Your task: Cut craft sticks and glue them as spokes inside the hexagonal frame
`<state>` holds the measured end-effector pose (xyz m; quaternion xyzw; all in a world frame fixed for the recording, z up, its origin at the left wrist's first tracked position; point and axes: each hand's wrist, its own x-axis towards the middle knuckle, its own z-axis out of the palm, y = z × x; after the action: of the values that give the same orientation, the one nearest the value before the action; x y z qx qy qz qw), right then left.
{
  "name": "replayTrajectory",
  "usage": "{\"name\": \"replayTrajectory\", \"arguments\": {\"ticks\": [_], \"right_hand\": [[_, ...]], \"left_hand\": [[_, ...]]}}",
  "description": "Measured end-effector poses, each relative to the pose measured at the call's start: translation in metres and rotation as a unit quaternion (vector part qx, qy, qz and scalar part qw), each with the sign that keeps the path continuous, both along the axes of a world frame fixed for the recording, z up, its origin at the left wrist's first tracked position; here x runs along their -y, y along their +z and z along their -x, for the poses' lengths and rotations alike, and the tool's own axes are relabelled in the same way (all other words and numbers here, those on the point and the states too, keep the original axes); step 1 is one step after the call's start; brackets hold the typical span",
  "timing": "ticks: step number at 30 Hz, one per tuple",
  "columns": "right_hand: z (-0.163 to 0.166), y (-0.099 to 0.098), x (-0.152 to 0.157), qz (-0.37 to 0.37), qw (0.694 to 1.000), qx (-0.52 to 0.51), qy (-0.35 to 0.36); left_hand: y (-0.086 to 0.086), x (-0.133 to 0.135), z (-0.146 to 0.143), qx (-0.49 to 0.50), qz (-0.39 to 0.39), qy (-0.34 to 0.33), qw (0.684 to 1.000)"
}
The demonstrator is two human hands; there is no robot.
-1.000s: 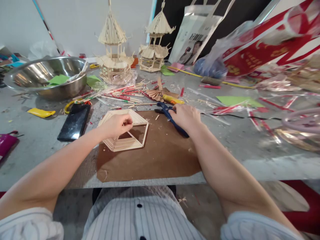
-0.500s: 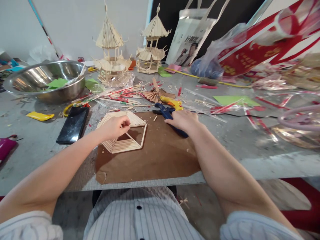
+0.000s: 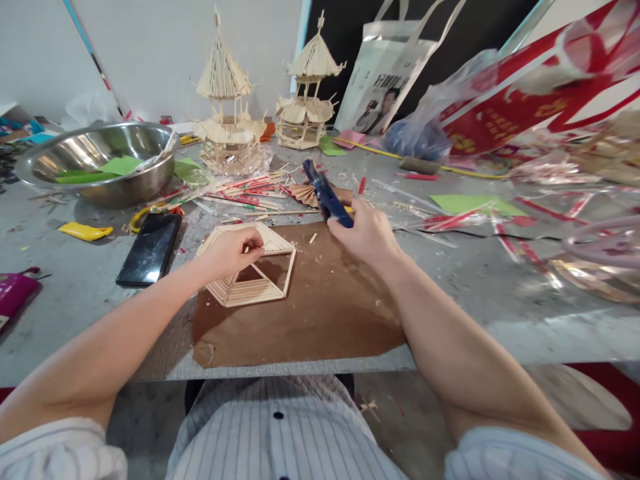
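A hexagonal frame of thin wooden sticks lies on a brown board. Some of its triangular sections are filled with rows of sticks, while others are bare. My left hand is over its left part, fingers curled together in a pinch; what they hold, if anything, is hidden. My right hand grips a dark blue pliers-like tool, raised above the board's far edge and pointing up and left. A bit of yellow shows beside the fingers. One short stick piece lies nearby.
Two stick pagodas stand at the back. A steel bowl, phone and yellow cutter are on the left. Red-tipped sticks lie beyond the board. Bags, green paper and plastic wrap are to the right.
My right hand has closed round the blue tool and lifted it off the board, its tip swinging up. My left hand stays over the stick frame.
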<state>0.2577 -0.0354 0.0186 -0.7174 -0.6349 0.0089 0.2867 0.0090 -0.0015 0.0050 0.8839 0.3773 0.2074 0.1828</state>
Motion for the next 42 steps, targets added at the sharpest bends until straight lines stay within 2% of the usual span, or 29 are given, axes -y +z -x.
{"name": "replayTrajectory", "arguments": {"ticks": [2, 4, 8, 11, 15, 17, 21, 25, 29, 31, 36, 40, 42], "right_hand": [[0.005, 0.0, 0.004, -0.055, 0.993, -0.092, 0.05], [0.012, -0.002, 0.007, -0.06, 0.968, -0.219, 0.104], [0.031, -0.01, 0.017, -0.009, 0.865, -0.46, 0.201], [0.042, -0.014, 0.023, 0.019, 0.802, -0.536, 0.262], [0.046, -0.014, 0.025, -0.005, 0.767, -0.573, 0.288], [0.047, -0.013, 0.025, -0.014, 0.767, -0.575, 0.285], [0.049, -0.011, 0.028, -0.006, 0.795, -0.546, 0.265], [0.05, -0.006, 0.032, 0.003, 0.805, -0.512, 0.301], [0.05, -0.001, 0.032, 0.05, 0.827, -0.485, 0.28], [0.05, 0.001, 0.033, 0.062, 0.826, -0.484, 0.283], [0.046, 0.006, 0.035, 0.014, 0.826, -0.471, 0.308], [0.034, 0.006, 0.035, -0.047, 0.882, -0.391, 0.261], [0.031, 0.004, 0.033, -0.072, 0.91, -0.325, 0.248]], "left_hand": [[0.002, 0.001, 0.0, 0.016, -0.013, 0.005, 1.0], [0.005, 0.003, 0.0, 0.05, -0.026, 0.001, 0.998], [0.007, 0.005, -0.001, 0.11, -0.002, -0.043, 0.993], [0.005, 0.005, -0.002, 0.108, 0.062, -0.096, 0.988], [0.008, 0.011, -0.004, 0.13, 0.071, -0.096, 0.984], [0.012, 0.016, -0.006, 0.13, 0.059, -0.08, 0.987], [0.017, 0.028, -0.009, 0.128, 0.043, -0.07, 0.988], [0.02, 0.033, -0.011, 0.146, 0.038, -0.065, 0.986], [0.021, 0.037, -0.015, 0.148, 0.062, -0.068, 0.985], [0.021, 0.041, -0.018, 0.156, 0.083, -0.084, 0.981], [0.018, 0.047, -0.025, 0.157, 0.135, -0.116, 0.971], [0.015, 0.041, -0.02, 0.205, 0.181, -0.07, 0.959], [0.014, 0.036, -0.016, 0.192, 0.163, -0.051, 0.966]]}}
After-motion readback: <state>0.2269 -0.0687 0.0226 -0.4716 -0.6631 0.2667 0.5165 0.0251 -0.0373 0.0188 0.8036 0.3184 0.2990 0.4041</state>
